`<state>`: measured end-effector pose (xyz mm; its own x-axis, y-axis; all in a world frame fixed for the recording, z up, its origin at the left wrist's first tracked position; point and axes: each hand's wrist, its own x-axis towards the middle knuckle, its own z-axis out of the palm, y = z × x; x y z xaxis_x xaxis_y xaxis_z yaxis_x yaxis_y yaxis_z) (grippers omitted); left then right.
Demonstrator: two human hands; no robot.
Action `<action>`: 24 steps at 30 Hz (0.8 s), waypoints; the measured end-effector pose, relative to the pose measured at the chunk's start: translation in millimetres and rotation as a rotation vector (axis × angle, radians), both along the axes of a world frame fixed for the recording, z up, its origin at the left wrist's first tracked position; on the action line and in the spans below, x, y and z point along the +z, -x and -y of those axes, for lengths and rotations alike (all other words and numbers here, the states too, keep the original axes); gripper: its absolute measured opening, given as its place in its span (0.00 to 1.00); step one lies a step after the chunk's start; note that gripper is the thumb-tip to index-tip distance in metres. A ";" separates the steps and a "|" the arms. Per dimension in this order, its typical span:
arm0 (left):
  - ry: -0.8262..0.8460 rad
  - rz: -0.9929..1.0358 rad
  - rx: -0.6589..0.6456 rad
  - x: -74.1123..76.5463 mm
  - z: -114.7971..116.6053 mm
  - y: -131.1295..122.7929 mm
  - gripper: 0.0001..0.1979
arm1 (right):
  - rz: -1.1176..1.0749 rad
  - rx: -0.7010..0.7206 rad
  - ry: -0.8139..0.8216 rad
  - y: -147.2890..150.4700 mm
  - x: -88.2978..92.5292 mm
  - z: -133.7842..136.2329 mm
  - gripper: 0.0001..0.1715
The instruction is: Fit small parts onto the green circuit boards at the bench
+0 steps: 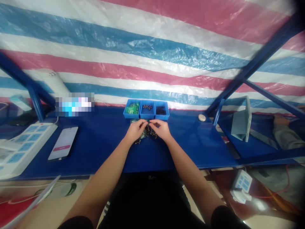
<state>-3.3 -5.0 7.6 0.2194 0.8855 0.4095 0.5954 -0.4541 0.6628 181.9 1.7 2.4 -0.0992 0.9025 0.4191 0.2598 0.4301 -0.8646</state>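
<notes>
My left hand [136, 129] and my right hand [161, 128] are close together over the blue table, thumbs and fingertips pinched. What they hold is too small to make out. Between and below them lies a pile of small dark and brass-coloured parts [152, 133], partly hidden by my fingers. A few more brass-coloured pieces [138, 142] lie beneath my left hand, beside a clear greenish plastic bag [143, 135]. Just beyond my hands stand three joined blue bins: the left bin [127, 115] holds green material, the middle bin [147, 115] small brownish parts, the right bin [164, 117] black pieces.
A phone [63, 143] and a white power strip [28, 143] lie on the left. To the right are a small round pale object [202, 117], a blue metal frame post [218, 113] and a propped tablet [247, 119]. Another person's sleeve [287, 135] shows at far right.
</notes>
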 end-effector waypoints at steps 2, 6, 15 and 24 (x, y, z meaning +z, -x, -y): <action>0.010 0.001 -0.004 1.6 1.1 -0.3 0.16 | 0.000 -0.001 -0.013 -0.2 0.8 0.5 0.14; 0.012 0.028 0.003 1.0 2.1 -1.7 0.15 | 0.007 -0.017 -0.022 -1.0 2.8 0.9 0.14; -0.042 0.016 0.019 -3.9 -1.5 -0.9 0.14 | 0.002 0.005 -0.053 -1.2 0.4 -0.1 0.13; 0.001 -0.021 0.022 2.4 2.2 -1.4 0.16 | -0.004 -0.025 0.009 -0.3 2.4 0.0 0.13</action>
